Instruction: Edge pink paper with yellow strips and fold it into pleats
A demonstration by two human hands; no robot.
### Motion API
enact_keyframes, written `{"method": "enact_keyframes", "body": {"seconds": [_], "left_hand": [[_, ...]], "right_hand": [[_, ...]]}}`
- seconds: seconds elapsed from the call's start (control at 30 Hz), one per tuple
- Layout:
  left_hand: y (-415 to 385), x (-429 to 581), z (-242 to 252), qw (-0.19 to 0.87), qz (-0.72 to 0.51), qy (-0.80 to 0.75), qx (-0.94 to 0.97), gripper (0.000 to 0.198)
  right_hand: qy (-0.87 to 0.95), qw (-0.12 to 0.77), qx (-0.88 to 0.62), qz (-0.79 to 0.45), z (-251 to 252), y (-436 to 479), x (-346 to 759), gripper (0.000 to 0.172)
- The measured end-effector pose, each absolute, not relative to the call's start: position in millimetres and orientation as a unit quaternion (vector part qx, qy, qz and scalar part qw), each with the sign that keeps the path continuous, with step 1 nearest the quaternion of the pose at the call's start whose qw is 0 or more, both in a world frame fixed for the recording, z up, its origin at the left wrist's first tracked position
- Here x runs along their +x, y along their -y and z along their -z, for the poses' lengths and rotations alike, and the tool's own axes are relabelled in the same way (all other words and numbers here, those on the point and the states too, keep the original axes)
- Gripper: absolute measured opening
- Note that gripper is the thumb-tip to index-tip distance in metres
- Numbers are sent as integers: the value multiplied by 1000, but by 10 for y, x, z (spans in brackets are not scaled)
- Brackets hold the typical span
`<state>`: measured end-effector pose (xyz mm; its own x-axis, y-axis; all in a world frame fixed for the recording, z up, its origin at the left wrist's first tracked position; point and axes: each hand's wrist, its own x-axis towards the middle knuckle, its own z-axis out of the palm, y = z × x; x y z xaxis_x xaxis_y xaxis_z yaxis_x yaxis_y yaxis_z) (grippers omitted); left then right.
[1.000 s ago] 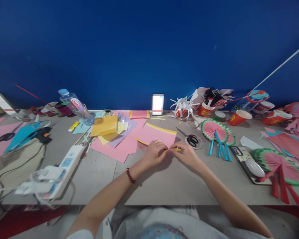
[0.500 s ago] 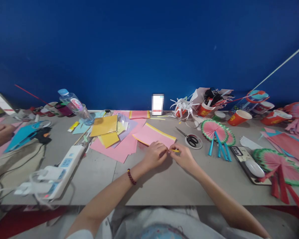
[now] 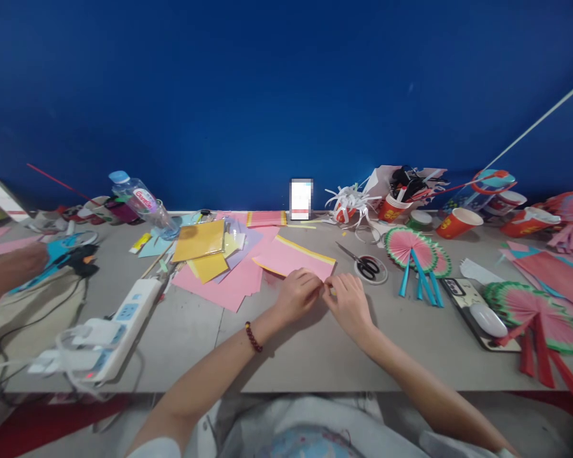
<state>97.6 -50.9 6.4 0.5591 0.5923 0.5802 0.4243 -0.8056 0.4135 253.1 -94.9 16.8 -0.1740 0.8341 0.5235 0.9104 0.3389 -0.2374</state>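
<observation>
My left hand (image 3: 297,294) is closed in a pinch, and its fingertips meet those of my right hand. Whatever it grips is hidden by the fingers. My right hand (image 3: 349,300) is also closed, with a small bit of yellow strip (image 3: 333,291) showing between its fingers. Just beyond both hands lies a pink paper sheet (image 3: 293,256) with yellow bands along its edges; its near edge runs behind my fingers. Scissors (image 3: 368,267) rest on a roll of tape (image 3: 384,276) to the right of the sheet.
To the left are paper sheets (image 3: 210,289), a power strip (image 3: 128,327), a bottle (image 3: 143,203) and another person's hand (image 3: 23,264). Watermelon-coloured paper fans (image 3: 410,248), a phone (image 3: 453,287) with a mouse (image 3: 488,321) and paper cups (image 3: 458,226) stand right. A lit phone (image 3: 300,199) leans on the wall.
My right hand has turned over the yellow strip, so less of it shows. The fingertips of both hands stay together. At far left, the other person's hand has moved right.
</observation>
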Motion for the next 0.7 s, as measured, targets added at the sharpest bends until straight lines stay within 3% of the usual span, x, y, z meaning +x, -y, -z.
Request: {"method": "enact_keyframes", "body": {"seconds": [0.33, 0.5, 0.7], "left_hand": [[546, 997, 34, 40, -365, -201, 908, 13], [566, 1053, 48, 115, -351, -221, 902, 13], [529, 967, 6, 203, -368, -279, 864, 21]], "right_hand": [[708, 305, -634, 66, -204, 777, 2803, 19], [700, 393, -596, -26, -235, 635, 3143, 16], [802, 308, -510, -36, -150, 662, 3011, 19]]}}
